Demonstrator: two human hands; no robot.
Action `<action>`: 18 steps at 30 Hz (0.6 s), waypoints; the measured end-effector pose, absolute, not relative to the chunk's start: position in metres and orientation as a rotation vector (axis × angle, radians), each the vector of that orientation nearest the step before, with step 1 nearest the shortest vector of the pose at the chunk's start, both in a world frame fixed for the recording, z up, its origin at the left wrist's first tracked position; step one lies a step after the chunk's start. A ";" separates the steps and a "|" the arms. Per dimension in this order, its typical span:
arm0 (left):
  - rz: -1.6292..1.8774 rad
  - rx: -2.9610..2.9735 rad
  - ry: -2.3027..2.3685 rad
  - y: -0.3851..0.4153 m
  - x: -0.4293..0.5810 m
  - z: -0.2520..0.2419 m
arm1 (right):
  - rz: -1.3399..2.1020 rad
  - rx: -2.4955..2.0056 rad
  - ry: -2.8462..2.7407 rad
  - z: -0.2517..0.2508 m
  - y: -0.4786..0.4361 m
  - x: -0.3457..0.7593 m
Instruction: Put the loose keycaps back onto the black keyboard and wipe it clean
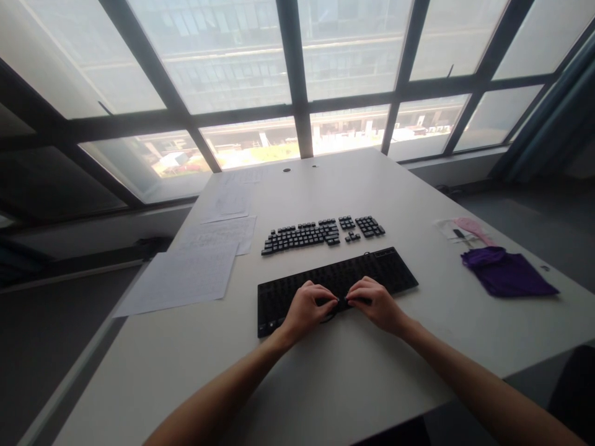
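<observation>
l. hand (307, 305) & r. hand (374, 303), side by side: thumb & fingertips of each were drawn together in a pinch; what, if anything, sat between them, can't tell (too small, dark). both were at the near edge of a long black rectangular keyboard (325, 274), approx. mid-length, prob. for equal reach. the kbd lay aslant, l. end nearer the person. just beyond: small dark keycaps (303, 236) in kbd-like rows & blocks, prob. to keep each one's position readable. farther out, l.: white paper sheets (186, 282); r.: dark-purple cloth pouch (518, 274) near a flat pink item (475, 228), apparently set aside to leave the middle of the white smooth-topped table (320, 378) to the kbd.
</observation>
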State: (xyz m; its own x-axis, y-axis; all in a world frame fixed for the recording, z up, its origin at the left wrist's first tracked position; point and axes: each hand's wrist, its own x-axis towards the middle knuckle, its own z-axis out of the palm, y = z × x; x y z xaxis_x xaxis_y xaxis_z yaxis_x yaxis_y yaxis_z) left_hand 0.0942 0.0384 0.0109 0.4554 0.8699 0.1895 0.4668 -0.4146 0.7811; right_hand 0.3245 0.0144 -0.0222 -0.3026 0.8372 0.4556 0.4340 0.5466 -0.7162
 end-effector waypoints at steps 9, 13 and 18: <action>0.795 2.193 1.115 0.033 0.097 0.003 | 0.506 -1.019 -1.985 -0.024 0.013 0.322; 0.815 2.285 1.097 0.031 0.096 -0.001 | 0.474 -1.018 -1.997 -0.023 0.012 0.322; 0.810 2.395 1.087 0.027 0.097 0.000 | 0.420 -1.025 -2.043 -0.023 0.011 0.322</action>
